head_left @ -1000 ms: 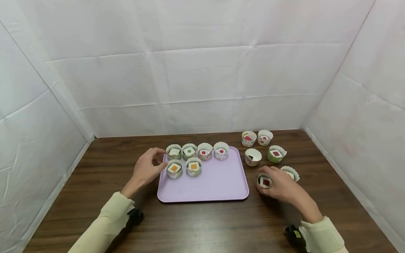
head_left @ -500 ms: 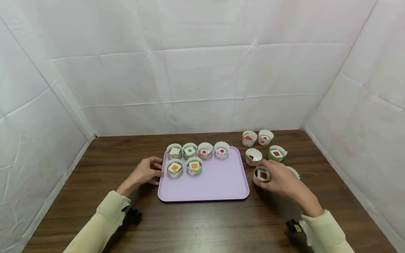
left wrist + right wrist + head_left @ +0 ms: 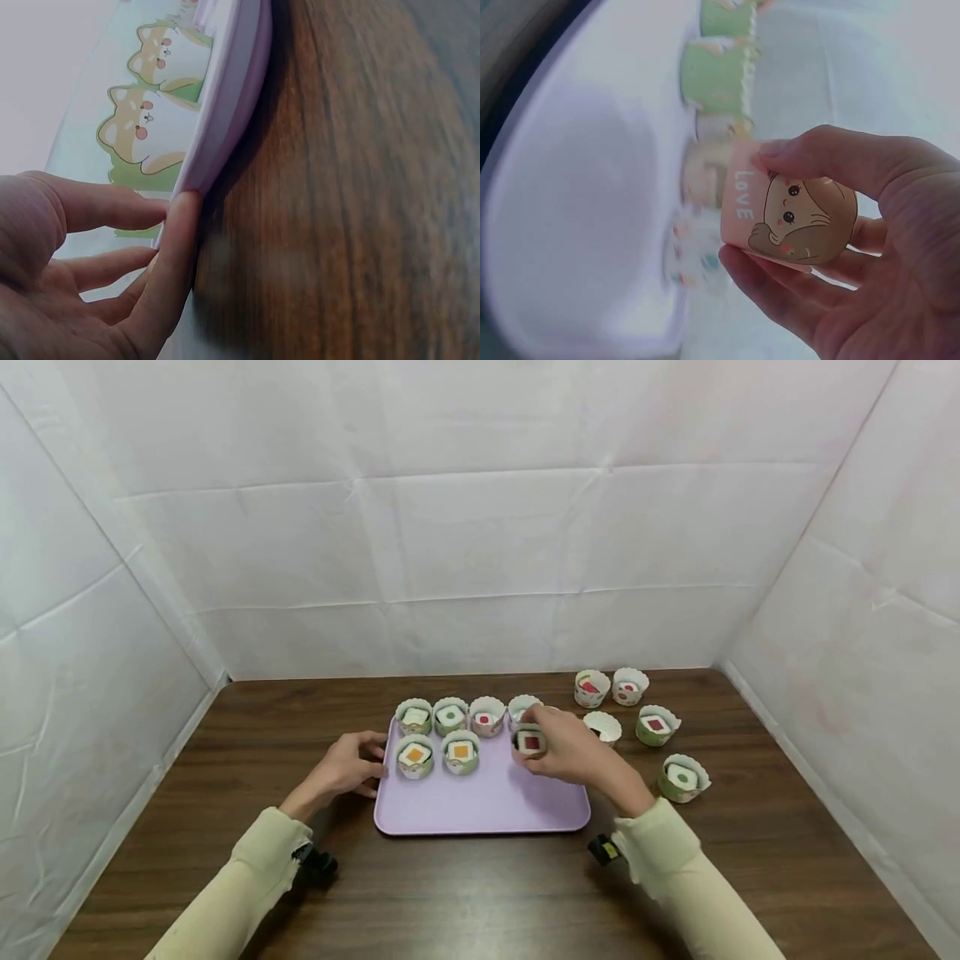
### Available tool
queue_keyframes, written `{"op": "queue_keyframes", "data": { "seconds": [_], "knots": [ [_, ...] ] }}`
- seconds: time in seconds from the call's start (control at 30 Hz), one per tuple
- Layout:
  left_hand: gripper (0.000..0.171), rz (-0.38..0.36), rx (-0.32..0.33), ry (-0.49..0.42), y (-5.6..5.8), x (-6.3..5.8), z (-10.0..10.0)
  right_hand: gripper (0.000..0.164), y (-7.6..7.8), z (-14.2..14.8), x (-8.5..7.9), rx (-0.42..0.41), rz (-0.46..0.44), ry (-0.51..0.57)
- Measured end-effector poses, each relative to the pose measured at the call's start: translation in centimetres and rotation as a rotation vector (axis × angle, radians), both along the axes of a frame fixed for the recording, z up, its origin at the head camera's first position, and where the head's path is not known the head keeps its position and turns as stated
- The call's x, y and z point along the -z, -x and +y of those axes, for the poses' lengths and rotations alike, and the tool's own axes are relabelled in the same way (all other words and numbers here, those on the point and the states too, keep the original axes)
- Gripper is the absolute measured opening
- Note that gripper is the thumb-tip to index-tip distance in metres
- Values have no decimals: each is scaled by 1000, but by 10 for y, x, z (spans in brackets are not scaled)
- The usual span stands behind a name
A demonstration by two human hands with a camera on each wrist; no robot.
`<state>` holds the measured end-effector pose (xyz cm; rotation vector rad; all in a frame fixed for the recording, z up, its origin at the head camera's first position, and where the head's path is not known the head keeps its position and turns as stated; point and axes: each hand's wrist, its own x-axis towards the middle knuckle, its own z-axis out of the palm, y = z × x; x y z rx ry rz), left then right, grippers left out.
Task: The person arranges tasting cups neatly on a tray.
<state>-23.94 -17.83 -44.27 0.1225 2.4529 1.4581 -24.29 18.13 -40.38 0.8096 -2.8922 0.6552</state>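
My right hand [image 3: 573, 747] holds a pink paper baking cup [image 3: 787, 214] with a printed girl and "LOVE" on its side. Inside that cup is a white piece with a dark red square on top. The hand is over the right part of the lilac tray [image 3: 465, 810]. At the tray's left edge, my left hand [image 3: 341, 770] pinches the rim [image 3: 214, 112] between thumb and fingers. On the tray stand a back row of filled cups, partly covered by my right hand, and two green cups [image 3: 414, 757] with orange-topped pieces in front.
Right of the tray several more cups stand on the dark wooden table [image 3: 480, 902]. Among them are a green cup [image 3: 656, 725] with a red square and another cup [image 3: 683, 778] nearer me. White cloth walls [image 3: 480, 552] enclose the back and sides.
My right hand has picked up the cup with the dark red square and carried it left over the tray. My left hand has moved slightly down to the tray's left rim.
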Motion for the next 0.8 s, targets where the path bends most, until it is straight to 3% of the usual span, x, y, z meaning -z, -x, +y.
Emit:
{"op": "queue_keyframes", "data": {
  "seconds": [0.3,0.8],
  "knots": [
    [64,11,-17,5,-1,1,2,48,11,-35,13,-25,-24,-30],
    [63,1,-35,-8,1,5,1,47,19,-44,33,-26,-23,-48]
  ]
}}
